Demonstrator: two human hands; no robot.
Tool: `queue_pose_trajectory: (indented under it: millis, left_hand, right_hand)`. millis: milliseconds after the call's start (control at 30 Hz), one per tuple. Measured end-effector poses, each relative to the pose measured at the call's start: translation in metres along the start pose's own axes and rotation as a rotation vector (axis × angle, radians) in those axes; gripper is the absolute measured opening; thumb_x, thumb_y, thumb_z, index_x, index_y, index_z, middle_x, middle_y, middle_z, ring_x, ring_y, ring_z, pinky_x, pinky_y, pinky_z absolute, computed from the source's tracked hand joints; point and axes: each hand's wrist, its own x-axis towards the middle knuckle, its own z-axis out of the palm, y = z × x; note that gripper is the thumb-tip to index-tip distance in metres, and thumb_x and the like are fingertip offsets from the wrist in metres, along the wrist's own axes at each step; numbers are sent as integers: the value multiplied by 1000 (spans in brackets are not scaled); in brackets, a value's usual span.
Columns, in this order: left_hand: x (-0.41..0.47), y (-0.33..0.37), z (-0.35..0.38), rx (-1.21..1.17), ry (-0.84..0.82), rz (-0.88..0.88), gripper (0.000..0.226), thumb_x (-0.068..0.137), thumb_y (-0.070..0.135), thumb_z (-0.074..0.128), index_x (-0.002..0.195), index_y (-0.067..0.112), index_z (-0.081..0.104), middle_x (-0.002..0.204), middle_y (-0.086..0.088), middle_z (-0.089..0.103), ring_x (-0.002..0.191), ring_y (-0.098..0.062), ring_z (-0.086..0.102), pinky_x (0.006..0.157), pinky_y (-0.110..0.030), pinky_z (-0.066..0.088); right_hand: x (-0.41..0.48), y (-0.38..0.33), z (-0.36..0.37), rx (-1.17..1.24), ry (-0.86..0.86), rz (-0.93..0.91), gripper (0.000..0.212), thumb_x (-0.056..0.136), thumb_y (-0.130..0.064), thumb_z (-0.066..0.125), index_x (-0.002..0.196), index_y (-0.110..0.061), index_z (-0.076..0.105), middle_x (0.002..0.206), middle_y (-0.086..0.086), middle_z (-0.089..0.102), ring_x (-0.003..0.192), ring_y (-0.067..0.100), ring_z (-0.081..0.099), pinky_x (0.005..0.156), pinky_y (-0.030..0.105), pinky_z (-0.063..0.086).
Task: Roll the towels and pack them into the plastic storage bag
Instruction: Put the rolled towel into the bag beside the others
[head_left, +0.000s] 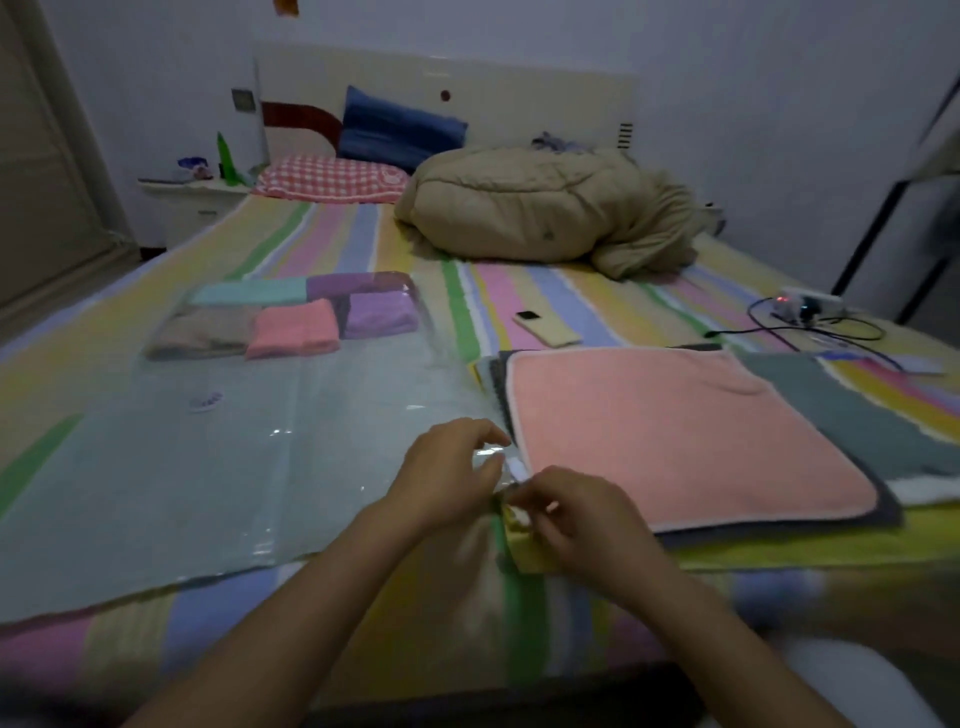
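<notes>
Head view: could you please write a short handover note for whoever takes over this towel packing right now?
Hands: the left hand and right hand both pinch the near right edge of the plastic storage bag, which lies flat on the bed.
Done: five rolled towels sit at the bag's far end.
Left: the flat stack to the right is not rolled, with a pink towel on top, a dark grey towel under it and a grey-green towel beside them. Roll each one and pack it.
A phone lies just beyond the stack.
</notes>
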Motion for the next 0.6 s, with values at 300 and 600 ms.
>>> queue_pose_trajectory:
  millis: [300,600]
  left_hand:
    - [-7,47,66,262,-103,305,40,75,46,65,110,29,58,107,5,63,101,-19,55,82,-33,41]
    - [0,33,67,73,6,197,25,75,33,50,93,26,66,88,6,68,84,-17,62,70,-30,48]
  right_hand:
    - [-35,97,-32,-284,34,-65,11,76,-31,66,86,-28,68,89,-11,64,82,16,62,54,26,47]
    - [-33,111,-30,-225,145,-93,18,83,-31,47,89,-26,63,85,-6,60,81,18,58,57,30,46]
